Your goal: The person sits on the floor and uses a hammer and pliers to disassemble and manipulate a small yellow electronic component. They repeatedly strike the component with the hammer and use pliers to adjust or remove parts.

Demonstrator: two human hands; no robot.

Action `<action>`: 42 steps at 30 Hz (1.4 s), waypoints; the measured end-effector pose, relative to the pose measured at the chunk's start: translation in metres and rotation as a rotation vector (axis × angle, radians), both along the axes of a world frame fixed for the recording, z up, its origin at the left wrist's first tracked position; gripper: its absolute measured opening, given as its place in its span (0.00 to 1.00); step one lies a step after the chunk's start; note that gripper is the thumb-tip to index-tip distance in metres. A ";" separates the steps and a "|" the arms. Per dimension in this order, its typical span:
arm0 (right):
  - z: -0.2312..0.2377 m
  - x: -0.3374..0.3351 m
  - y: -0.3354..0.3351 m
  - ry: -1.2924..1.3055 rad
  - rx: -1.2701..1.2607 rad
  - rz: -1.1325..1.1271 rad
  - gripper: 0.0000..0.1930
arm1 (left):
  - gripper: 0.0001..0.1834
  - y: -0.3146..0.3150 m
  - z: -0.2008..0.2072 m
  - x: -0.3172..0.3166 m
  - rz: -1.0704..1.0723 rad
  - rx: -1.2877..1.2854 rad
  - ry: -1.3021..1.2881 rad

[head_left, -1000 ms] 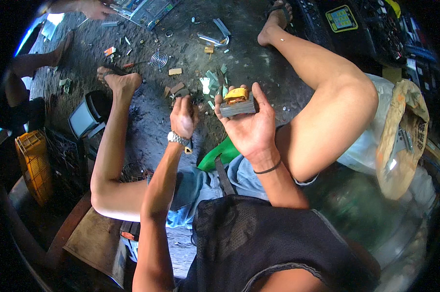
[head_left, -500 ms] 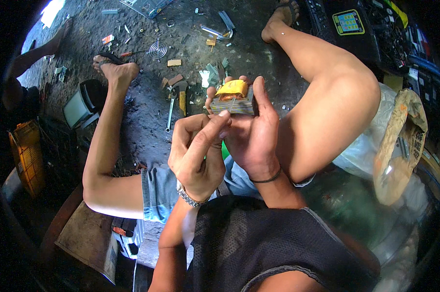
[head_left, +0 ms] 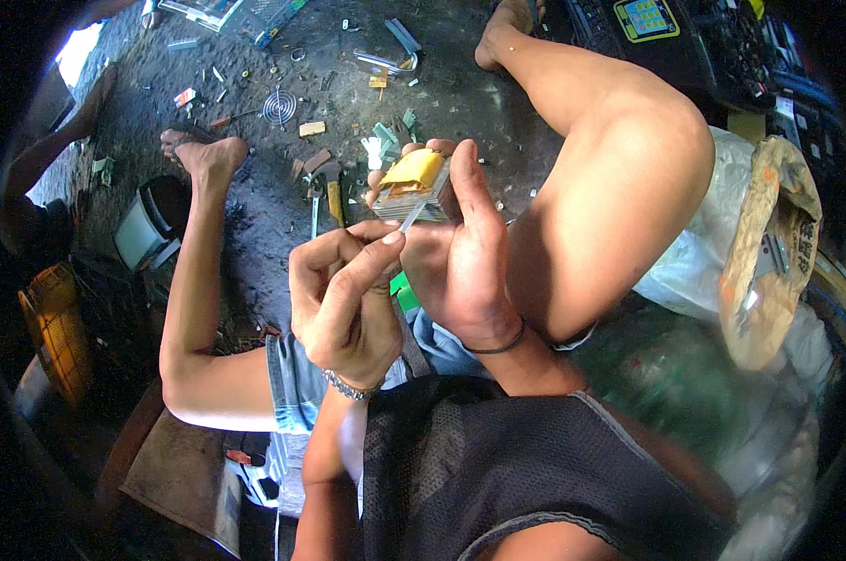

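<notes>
In my right hand (head_left: pixel 470 252) rests a small transformer (head_left: pixel 421 192), its layered grey metal core wrapped in yellow tape with copper winding showing beneath. The fingers curl behind it and the thumb stands along its right side. My left hand (head_left: pixel 353 304), with a metal watch on the wrist, pinches a thin light metal strip (head_left: pixel 411 218) between thumb and forefinger. The strip slants up to the near side of the core; whether it is still attached there is hard to tell. Both hands are raised between my legs, above the ground.
Past my hands lie a hammer (head_left: pixel 334 194), a wire fan guard (head_left: pixel 280 107), a tan block (head_left: pixel 311 128) and scattered scraps. A torn sack (head_left: pixel 750 271) and plastic bags stand at right, a grey-white box (head_left: pixel 144 227) at left. Another person's leg (head_left: pixel 63 140) shows far left.
My left hand has drawn back a little from the transformer, and more of the strip shows between them. The transformer has tilted slightly in my right hand. The whole view has shifted.
</notes>
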State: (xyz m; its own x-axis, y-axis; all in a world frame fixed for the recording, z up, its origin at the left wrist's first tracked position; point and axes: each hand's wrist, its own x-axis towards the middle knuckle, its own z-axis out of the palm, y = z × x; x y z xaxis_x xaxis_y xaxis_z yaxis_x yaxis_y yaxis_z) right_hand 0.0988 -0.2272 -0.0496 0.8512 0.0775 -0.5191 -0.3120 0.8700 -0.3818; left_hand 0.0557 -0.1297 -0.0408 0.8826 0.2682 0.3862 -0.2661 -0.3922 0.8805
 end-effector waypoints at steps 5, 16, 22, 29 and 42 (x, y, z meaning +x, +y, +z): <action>-0.001 -0.002 0.002 -0.024 -0.067 -0.016 0.20 | 0.09 0.001 -0.002 -0.004 0.002 -0.055 0.001; 0.004 -0.003 -0.001 -0.212 -0.424 -0.059 0.23 | 0.09 0.001 -0.008 -0.004 0.014 -0.116 -0.038; 0.013 -0.005 -0.001 -0.294 -0.459 -0.080 0.24 | 0.08 0.000 -0.012 -0.006 0.001 -0.196 -0.074; 0.009 -0.007 -0.004 -0.316 -0.497 -0.069 0.23 | 0.08 -0.002 -0.013 -0.008 -0.010 -0.199 -0.084; 0.005 -0.008 -0.006 -0.418 -0.551 -0.073 0.23 | 0.08 -0.004 -0.012 -0.008 0.021 -0.130 -0.045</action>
